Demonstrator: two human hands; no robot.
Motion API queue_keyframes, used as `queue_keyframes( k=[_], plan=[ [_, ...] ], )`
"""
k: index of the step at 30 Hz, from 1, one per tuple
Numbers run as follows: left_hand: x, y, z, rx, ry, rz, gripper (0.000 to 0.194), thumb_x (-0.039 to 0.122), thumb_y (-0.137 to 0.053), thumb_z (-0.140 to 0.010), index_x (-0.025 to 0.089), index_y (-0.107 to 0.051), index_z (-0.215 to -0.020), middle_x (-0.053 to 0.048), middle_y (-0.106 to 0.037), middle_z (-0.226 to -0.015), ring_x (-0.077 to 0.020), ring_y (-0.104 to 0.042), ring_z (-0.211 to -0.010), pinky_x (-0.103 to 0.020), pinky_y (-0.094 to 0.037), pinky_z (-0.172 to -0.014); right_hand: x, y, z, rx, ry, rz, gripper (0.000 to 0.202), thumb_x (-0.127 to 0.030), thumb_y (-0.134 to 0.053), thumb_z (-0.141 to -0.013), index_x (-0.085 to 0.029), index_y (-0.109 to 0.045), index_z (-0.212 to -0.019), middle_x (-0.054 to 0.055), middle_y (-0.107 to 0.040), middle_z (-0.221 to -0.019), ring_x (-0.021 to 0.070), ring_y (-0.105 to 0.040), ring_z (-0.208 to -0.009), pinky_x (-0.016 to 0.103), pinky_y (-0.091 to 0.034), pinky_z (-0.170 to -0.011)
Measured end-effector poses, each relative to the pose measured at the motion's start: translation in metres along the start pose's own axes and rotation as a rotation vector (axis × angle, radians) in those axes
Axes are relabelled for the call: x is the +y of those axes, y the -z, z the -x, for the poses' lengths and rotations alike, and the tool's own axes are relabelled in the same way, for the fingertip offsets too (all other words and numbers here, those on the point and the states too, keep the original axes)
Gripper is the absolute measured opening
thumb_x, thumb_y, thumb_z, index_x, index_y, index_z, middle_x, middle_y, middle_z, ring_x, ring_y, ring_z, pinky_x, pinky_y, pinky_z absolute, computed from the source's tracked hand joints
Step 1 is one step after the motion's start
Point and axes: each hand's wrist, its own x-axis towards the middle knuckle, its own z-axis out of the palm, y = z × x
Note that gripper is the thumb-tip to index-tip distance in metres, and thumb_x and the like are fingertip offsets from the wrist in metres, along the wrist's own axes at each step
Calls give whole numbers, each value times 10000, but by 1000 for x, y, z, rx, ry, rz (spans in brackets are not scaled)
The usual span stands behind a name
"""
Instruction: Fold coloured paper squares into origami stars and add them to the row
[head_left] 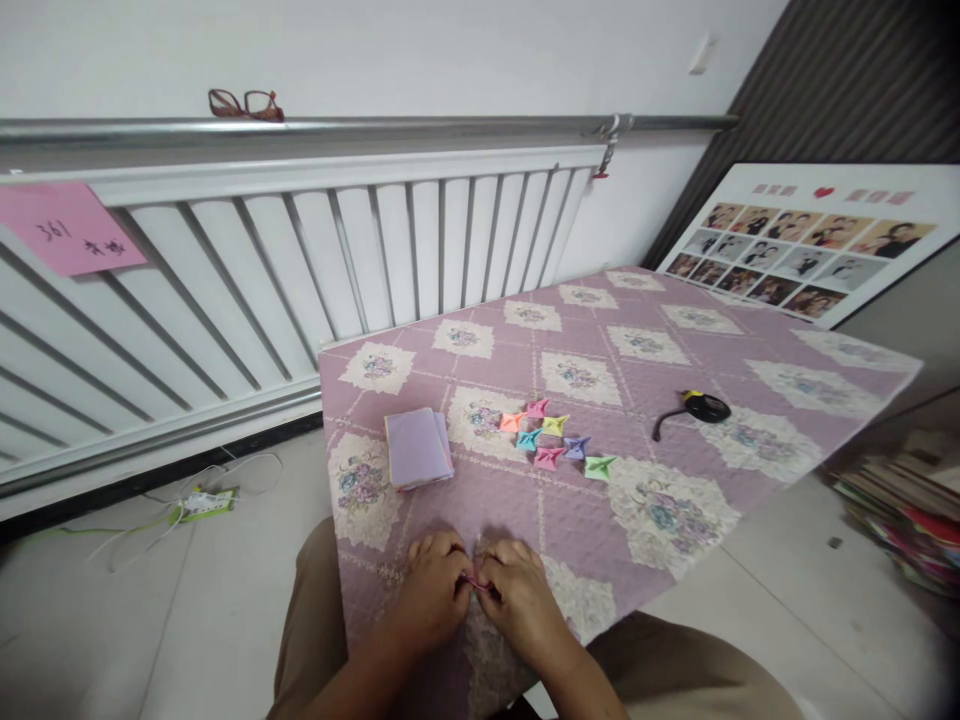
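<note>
My left hand and my right hand meet near the front edge of the table. Between their closed fingertips they pinch a small folded piece of pink paper, mostly covered by the fingers. Beyond my left hand lies a stack of square paper with a lilac sheet on top. Several small folded paper pieces in pink, orange, yellow, blue, purple and green sit in a cluster past my right hand, among them a green one and a teal one.
A floral purple cloth covers the table. On its right side rests a black tape measure with a strap. A white radiator runs behind, glasses lie on the pipe, and a photo board leans at the back right.
</note>
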Motion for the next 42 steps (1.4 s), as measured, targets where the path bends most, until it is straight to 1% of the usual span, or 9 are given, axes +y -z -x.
queue_keyframes(
  k=[9, 15, 18, 22, 27, 32, 37, 42],
  plan=[
    [-2, 1, 1, 7, -14, 9, 177, 107, -560, -782, 234, -658, -855, -22, -589, -1051, -210, -495, -1012, -390, -331, -922, 0, 3, 1, -50, -21, -52, 166, -116, -694, -766, -263, -659, -835, -10, -639, -907, 192, -555, -916, 323, -358, -822],
    [-3, 1, 1, 0, -3, 10, 193, 96, -558, -757, 232, -655, -852, -20, -591, -1062, -214, -492, -1015, -392, -326, -921, 0, 2, 0, -51, -18, -52, 131, -130, -663, -807, -260, -664, -791, -14, -644, -892, 181, -563, -910, 327, -343, -827],
    [-4, 1, 0, -7, -6, 9, 200, 100, -555, -756, 233, -659, -863, -22, -589, -1075, -215, -488, -1022, -393, -323, -931, -1, 2, 0, -61, -30, -48, 135, -121, -662, -798, -255, -660, -779, -19, -648, -894, 178, -565, -917, 328, -338, -839],
    [-4, 1, 1, -12, -14, 12, 231, 91, -551, -735, 236, -660, -878, -21, -585, -1077, -214, -485, -1024, -393, -324, -945, -3, 3, -1, -80, -49, -32, 152, -123, -665, -785, -272, -674, -815, -20, -654, -918, 185, -566, -936, 331, -339, -844],
    [-5, 2, 1, -12, -30, 15, 247, 84, -551, -727, 237, -651, -893, -20, -584, -1103, -217, -483, -1046, -400, -324, -959, -6, 2, 0, -54, -50, -3, 150, -123, -653, -787, -270, -676, -797, -7, -655, -907, 193, -564, -924, 332, -344, -830],
    [-6, 3, 1, -30, -28, 3, 231, 82, -551, -730, 236, -647, -874, -18, -583, -1099, -215, -486, -1046, -396, -326, -959, -8, -2, 0, -40, -63, 14, 139, -126, -641, -801, -260, -673, -781, 0, -655, -898, 192, -558, -914, 336, -332, -830],
    [-4, 5, 1, -33, -21, -5, 217, 93, -549, -744, 232, -650, -876, -25, -586, -1101, -219, -488, -1035, -398, -330, -959, -9, -1, -1, -52, -61, 4, 141, -129, -631, -814, -262, -678, -813, -1, -662, -922, 195, -551, -934, 344, -316, -830],
    [-4, 4, 0, -44, -20, -11, 221, 91, -543, -757, 233, -660, -881, -26, -587, -1106, -219, -486, -1040, -398, -332, -965, -9, 0, -2, -65, -64, 3, 124, -129, -623, -809, -245, -663, -792, 5, -654, -917, 198, -548, -926, 347, -320, -829]
  ],
)
